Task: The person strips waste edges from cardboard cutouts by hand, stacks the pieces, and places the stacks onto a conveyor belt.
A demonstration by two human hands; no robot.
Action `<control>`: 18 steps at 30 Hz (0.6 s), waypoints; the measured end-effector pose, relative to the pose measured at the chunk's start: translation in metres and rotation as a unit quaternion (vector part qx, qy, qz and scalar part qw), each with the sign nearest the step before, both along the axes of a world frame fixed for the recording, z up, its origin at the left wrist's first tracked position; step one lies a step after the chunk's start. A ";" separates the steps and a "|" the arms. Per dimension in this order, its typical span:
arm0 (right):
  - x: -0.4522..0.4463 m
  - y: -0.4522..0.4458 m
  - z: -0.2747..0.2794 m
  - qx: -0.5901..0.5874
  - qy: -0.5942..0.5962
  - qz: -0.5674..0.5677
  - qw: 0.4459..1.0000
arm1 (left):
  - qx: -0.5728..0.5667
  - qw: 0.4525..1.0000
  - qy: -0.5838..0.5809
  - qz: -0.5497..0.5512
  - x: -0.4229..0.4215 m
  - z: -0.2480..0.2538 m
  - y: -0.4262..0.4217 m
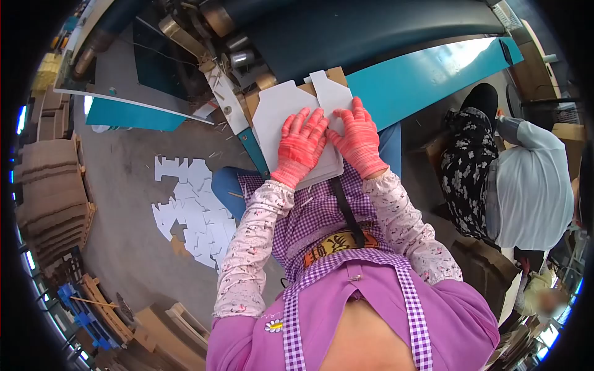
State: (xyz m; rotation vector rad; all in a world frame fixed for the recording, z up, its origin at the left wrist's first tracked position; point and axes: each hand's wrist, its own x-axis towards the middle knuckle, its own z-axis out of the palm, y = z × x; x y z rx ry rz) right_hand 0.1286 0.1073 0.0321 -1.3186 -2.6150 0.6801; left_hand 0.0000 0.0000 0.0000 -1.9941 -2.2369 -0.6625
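At far left, brown cardboard (49,185) is stacked in a tall pile. To its right, on the grey floor (124,185), white cut pieces (198,216) lie scattered, overlapping one another.

At centre, above the wearer's lap, is a pile of flat white sheets (281,99) with notched upper ends, brown board (338,75) showing behind their top edge. The left hand (303,147), in a red glove, lies palm down on the middle of the sheets, its fingers slightly spread and pointing away from the body. A narrower white strip of sheet (332,93) runs up beyond the gap between the hands.

Just to the right, the right hand (359,137), also red-gloved, rests at the sheets' right edge, fingers extended, thumb angled toward the left hand; whether it pinches the edge I cannot tell. Farther right, a long teal panel (427,80) slants upward. At far right, another person in a white top (535,185) bends over.
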 end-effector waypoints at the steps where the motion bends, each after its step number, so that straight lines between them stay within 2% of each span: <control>1: 0.001 0.000 -0.001 0.007 0.009 0.003 1.000 | 0.004 1.000 0.007 -0.002 0.001 0.001 0.000; 5: 0.003 -0.004 -0.008 0.025 0.031 0.012 0.999 | -0.002 1.000 0.017 -0.008 0.001 0.003 -0.004; 9: 0.011 -0.007 0.000 0.229 0.101 0.088 0.964 | -0.004 0.999 0.043 -0.003 0.004 -0.001 0.004; 10: 0.010 -0.007 -0.018 0.214 0.146 0.124 0.958 | 0.033 0.999 -0.008 -0.010 -0.001 0.003 0.005; 11: 0.008 -0.009 -0.020 0.192 0.106 0.120 0.968 | -0.002 0.998 -0.034 -0.047 -0.012 0.017 0.005; 12: 0.008 -0.006 -0.026 0.212 0.105 0.135 0.962 | 0.025 0.971 -0.234 -0.037 -0.035 0.038 0.011; 13: 0.012 -0.005 -0.018 0.216 0.118 0.152 0.957 | 0.059 0.898 -0.434 -0.037 -0.056 0.058 0.015; 15: 0.014 -0.004 -0.021 0.200 0.120 0.152 0.960 | 0.251 0.826 -0.505 -0.011 -0.172 0.115 0.041; 16: 0.013 -0.003 -0.026 0.209 0.103 0.148 0.961 | 0.273 0.672 -0.689 0.012 -0.203 0.196 0.025; 17: 0.011 -0.004 -0.027 0.216 0.083 0.144 0.962 | 0.400 0.540 -0.740 -0.025 -0.241 0.230 0.029; 18: 0.011 -0.003 -0.024 0.217 0.076 0.140 0.963 | 0.458 0.516 -0.722 0.048 -0.282 0.257 0.034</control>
